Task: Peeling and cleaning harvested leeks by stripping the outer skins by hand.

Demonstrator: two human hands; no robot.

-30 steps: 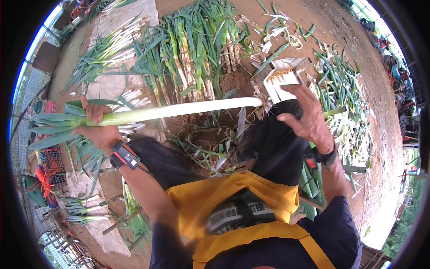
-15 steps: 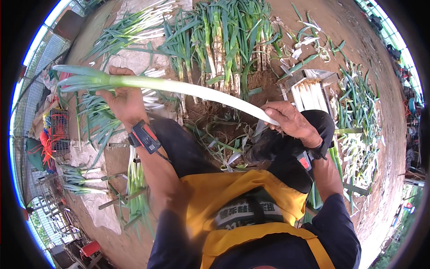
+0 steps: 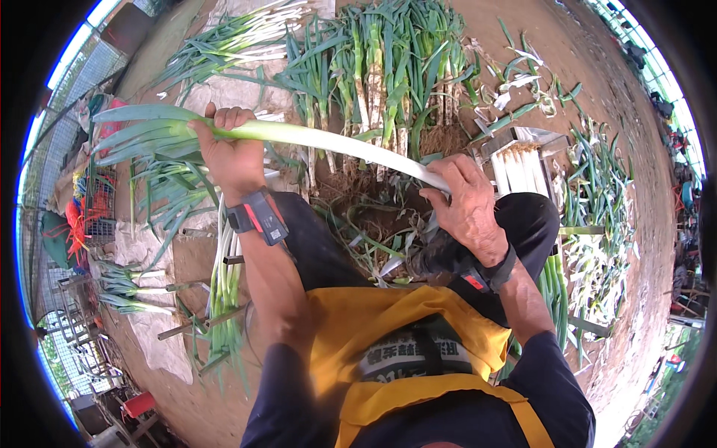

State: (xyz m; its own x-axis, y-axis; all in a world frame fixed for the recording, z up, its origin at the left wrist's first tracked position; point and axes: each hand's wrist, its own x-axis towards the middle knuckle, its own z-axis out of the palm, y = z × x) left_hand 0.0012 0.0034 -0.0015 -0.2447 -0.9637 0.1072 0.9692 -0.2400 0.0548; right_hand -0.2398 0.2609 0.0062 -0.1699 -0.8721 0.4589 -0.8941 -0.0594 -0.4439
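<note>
A long green onion [image 3: 336,140] stretches across in front of me, bowed slightly, its white stem bare and clean. My left hand [image 3: 235,153] is closed round it where the pale stem meets the green leaves, which fan out to the left. At the white end, my right hand [image 3: 469,201] pinches the stem between thumb and fingers. Those fingers hide the root tip. Each wrist wears a dark band with a small device.
Upright untrimmed green onions [image 3: 381,82] stand beyond my hands. A metal-sided holder [image 3: 545,142] of white stalks is by my right knee. Peeled leaves [image 3: 597,254] pile at the right. More green onions [image 3: 224,52] lie on cloth at the far left; others [image 3: 224,291] rest across bars at near left.
My left hand has shifted right along the green onion, from under the stem to a wrapped grip. My right hand has turned over, its back now facing up, and moved slightly left.
</note>
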